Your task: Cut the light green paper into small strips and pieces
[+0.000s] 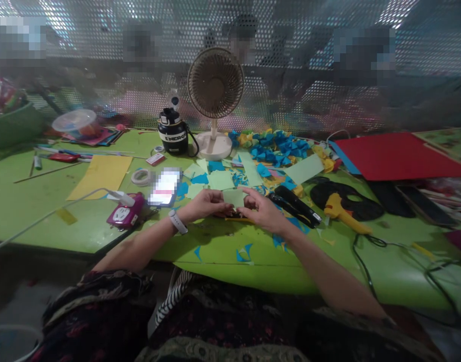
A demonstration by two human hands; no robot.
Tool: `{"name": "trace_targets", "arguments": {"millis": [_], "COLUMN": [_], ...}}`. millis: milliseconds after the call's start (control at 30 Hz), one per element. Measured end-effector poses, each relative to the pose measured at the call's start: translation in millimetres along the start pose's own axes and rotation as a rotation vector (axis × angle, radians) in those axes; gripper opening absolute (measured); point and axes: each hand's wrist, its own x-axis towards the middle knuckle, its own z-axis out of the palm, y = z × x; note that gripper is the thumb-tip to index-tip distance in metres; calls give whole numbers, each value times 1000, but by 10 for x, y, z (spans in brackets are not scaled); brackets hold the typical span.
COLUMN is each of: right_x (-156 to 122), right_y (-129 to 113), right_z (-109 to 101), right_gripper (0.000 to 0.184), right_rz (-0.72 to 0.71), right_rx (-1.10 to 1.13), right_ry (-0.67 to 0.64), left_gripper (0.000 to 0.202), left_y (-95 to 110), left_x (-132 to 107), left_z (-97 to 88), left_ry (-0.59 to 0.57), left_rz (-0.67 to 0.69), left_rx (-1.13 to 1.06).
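1. One green table [83, 226] is bearing scattered cut paper, with blue and yellow paper scraps [279, 148] heaped towards its far side.
2. One yellow hot glue gun [341, 211] is lying to the right, just beyond a long black tool [294, 205].
3. Both the left hand [206, 203] and the right hand [262, 211] are working close together, pinching one pale green paper piece [233, 197] between them, just above the table.
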Motion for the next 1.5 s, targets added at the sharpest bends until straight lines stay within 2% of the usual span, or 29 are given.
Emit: {"name": "trace_targets", "arguments": {"millis": [167,267,400,467,567,667,800,1000,1100,1267,1500], "right_x": [19,16,8,5,-3,-9,3,-2,-38,-82,-67], "right_y": [-33,-16,85,137,171,151,105,77,21,-67,-32], "right_z": [-166,-214,-73,23,103,79,-104,-535,-662,-670,-606], "right_gripper": [52,45,42,31,18,19,17,23,27,29,26], "right_rz": [-12,-54,-183,-206,-229,-247,-275,-327,-384,-462,-481], "right_rx": [-5,-162,-620,-790,-878,-869,-870,-978,-944,-937,-959], "right_ry": [63,72,-93,-191,-244,-244,-116,313,439,443,430], "left_gripper": [35,35,41,43,46,47,46,44,45,48,45], "left_y": [101,162,150,124,99,93,99,140,167,168,160], "left_x": [-7,-22,-4,15,40,58,89,106,101,98,85], "left_z": [-102,-138,-142,-139,-140,-150,-181,-239,-256,-252,-235], "left_ry": [91,161,184,189,209,272,359,404,410,404,367], "left_rz": [67,86,80,77,85,138,232,304,292,261,234], "left_rx": [19,-23,-106,-143,-206,-263,-311,-347,-338,-319,-311]}}
